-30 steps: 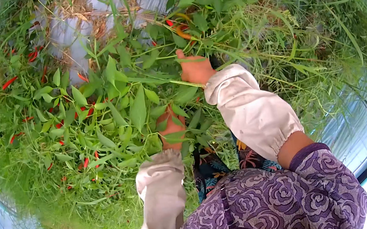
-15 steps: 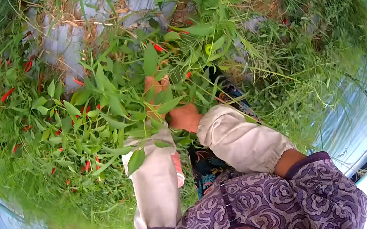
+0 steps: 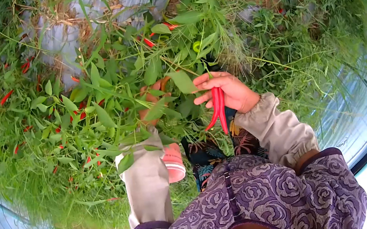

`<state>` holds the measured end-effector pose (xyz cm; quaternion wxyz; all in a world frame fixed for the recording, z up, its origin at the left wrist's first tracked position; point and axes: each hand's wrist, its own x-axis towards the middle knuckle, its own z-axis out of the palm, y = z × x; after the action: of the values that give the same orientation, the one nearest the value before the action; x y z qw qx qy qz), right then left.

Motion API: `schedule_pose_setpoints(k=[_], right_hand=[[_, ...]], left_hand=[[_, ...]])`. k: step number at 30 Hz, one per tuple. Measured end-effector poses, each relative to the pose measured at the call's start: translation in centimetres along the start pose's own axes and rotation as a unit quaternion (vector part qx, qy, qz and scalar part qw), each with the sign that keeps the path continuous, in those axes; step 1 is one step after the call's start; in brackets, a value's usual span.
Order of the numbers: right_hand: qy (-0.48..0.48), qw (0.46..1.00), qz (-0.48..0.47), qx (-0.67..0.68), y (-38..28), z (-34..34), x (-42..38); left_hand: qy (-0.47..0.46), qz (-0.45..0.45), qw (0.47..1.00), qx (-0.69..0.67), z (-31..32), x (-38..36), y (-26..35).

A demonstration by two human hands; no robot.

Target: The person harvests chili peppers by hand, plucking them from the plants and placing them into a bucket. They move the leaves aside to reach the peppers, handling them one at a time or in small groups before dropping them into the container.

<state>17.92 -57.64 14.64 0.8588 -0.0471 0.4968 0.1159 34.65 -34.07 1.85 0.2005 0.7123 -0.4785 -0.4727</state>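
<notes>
Two long red chili peppers (image 3: 219, 108) hang side by side from my right hand (image 3: 233, 90), tips pointing down toward me. The fingers of that hand are closed at the top of the chilies, by their stems. My left hand (image 3: 150, 104) is in among the leaves of the chili plant (image 3: 105, 116), which cover most of its fingers. I cannot make out whether it grips anything. More red chilies (image 3: 149, 42) and a round green fruit (image 3: 197, 46) show on the plant beyond my hands.
A pink bucket (image 3: 174, 162) stands beside my left sleeve, partly hidden by it. Grey sheeting (image 3: 60, 43) with dry straw covers ground ahead. Tall grass (image 3: 283, 67) grows on the right, and other red chilies (image 3: 6, 97) dot the plants at left.
My right hand has come out of the leaves, moving right and up, and now shows two red chilies. My left hand stays in the foliage. More of the pink bucket is visible.
</notes>
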Motion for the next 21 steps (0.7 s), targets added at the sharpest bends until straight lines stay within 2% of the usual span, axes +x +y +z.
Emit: schedule_pose_setpoints(k=[1,2,3,4,6,7,8,9,10,11,12,13,14,15,16,17,18,19,20,21], right_hand=[[0.034,0.997,0.020,-0.067,0.4,-0.6,1.2],[0.068,0.988,0.041,-0.133,1.3,-0.8,2.6],[0.094,0.977,0.064,-0.180,2.5,-0.9,3.9],[0.106,0.972,0.073,-0.196,3.4,-0.7,4.5],[0.156,0.949,-0.002,-0.273,5.3,-1.0,6.5],[0.155,0.950,0.002,-0.272,6.4,-2.0,7.9],[0.195,0.940,-0.112,-0.256,7.2,-3.2,9.6],[0.233,0.916,-0.226,-0.237,7.4,-3.8,10.8],[0.234,0.916,-0.226,-0.237,7.0,-3.4,11.3],[0.235,0.937,-0.227,-0.120,6.5,-2.7,11.5],[0.233,0.946,-0.226,-0.003,6.2,-1.9,11.6],[0.213,0.954,-0.207,0.050,6.0,-1.5,11.4],[0.212,0.954,-0.206,0.049,5.9,-1.1,11.6],[0.184,0.956,-0.202,0.106,5.8,-0.8,11.7],[0.155,0.954,-0.197,0.163,5.7,-0.6,11.8],[0.156,0.954,-0.188,0.175,5.4,-0.5,11.7],[0.155,0.954,-0.188,0.175,5.9,-1.2,11.5],[0.144,0.953,-0.259,0.060,6.9,-2.4,11.0],[0.130,0.934,-0.327,-0.056,7.0,-2.4,10.5],[0.156,0.955,-0.214,0.134,6.5,-2.3,11.0]], left_hand=[[0.067,-0.059,0.957,-0.275,2.5,-0.4,-2.2],[0.127,-0.114,0.833,-0.527,3.8,-0.5,-3.5],[0.083,-0.104,0.682,-0.719,3.4,-0.1,-3.4],[0.086,-0.105,0.682,-0.719,3.5,-0.3,-3.4],[0.101,-0.161,0.745,-0.639,2.6,-0.6,-2.1],[0.108,-0.119,0.836,-0.524,2.8,-0.7,-2.4],[0.107,-0.121,0.836,-0.524,3.2,-0.7,-2.6],[0.137,-0.094,0.796,-0.582,4.0,-0.4,-2.9],[0.165,-0.067,0.750,-0.637,4.4,-0.3,-3.0],[0.165,-0.067,0.750,-0.638,3.1,0.0,-2.1],[0.093,-0.130,0.831,-0.533,1.5,0.1,-1.4],[0.020,-0.188,0.890,-0.415,0.3,0.3,-0.8],[0.022,-0.188,0.890,-0.415,1.8,0.4,-2.1],[0.041,-0.160,0.804,-0.572,4.6,0.4,-4.4],[0.058,-0.126,0.691,-0.709,6.2,0.4,-5.6],[0.059,-0.124,0.692,-0.709,4.7,0.8,-4.0],[0.058,-0.141,0.799,-0.582,1.9,1.3,-0.8],[0.054,-0.156,0.884,-0.438,0.4,1.3,1.0],[0.053,-0.160,0.911,-0.377,0.5,1.1,1.2],[0.058,-0.151,0.890,-0.427,0.8,1.1,1.5]])
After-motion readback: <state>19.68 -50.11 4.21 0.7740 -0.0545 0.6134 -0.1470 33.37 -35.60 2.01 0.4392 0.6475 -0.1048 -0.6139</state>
